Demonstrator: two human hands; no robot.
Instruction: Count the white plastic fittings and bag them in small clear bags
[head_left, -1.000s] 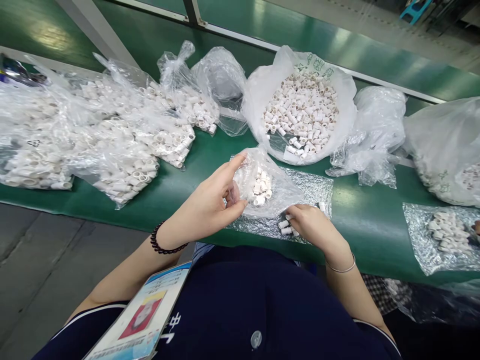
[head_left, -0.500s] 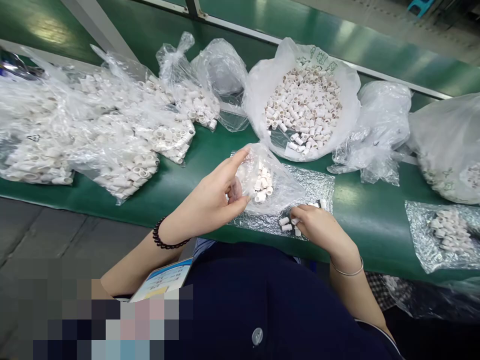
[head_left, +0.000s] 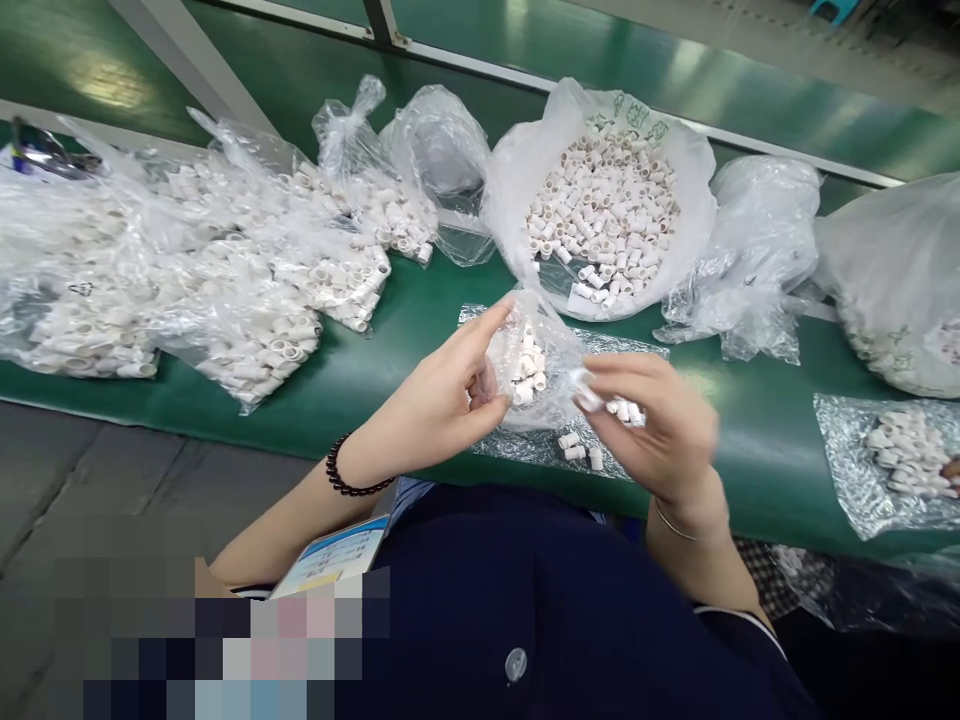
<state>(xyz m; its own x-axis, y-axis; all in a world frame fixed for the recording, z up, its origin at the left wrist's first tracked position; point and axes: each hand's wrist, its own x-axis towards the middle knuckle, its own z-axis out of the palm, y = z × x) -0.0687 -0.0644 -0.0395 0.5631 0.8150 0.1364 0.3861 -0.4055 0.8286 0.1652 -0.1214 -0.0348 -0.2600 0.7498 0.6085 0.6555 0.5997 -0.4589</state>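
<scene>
My left hand (head_left: 457, 390) grips the edge of a clear plastic bag (head_left: 551, 345), its thumb and fingers curled round the film. Inside that bag lie several short white pipe fittings (head_left: 529, 370). At the bag's right side, my right hand (head_left: 652, 410) pinches a white pipe fitting (head_left: 586, 390), blurred by motion, between thumb and fingers. Below it, a few loose white fittings (head_left: 577, 450) rest on a sheet of clear bubble wrap (head_left: 517, 447). More fittings (head_left: 624, 410) on the sheet are partly covered by my right hand.
A large open bag (head_left: 517, 200) full of white fittings stands behind my hands. Filled clear bags (head_left: 247, 340) crowd the left of the green table (head_left: 397, 350). Crumpled bags (head_left: 765, 240) and another sheet (head_left: 847, 480) with fittings are at right; fingertips show at the right edge.
My right hand has risen from the loose fittings on the sheet to the side of the bag, carrying a white fitting. My left hand still holds the bag, slightly further right.
</scene>
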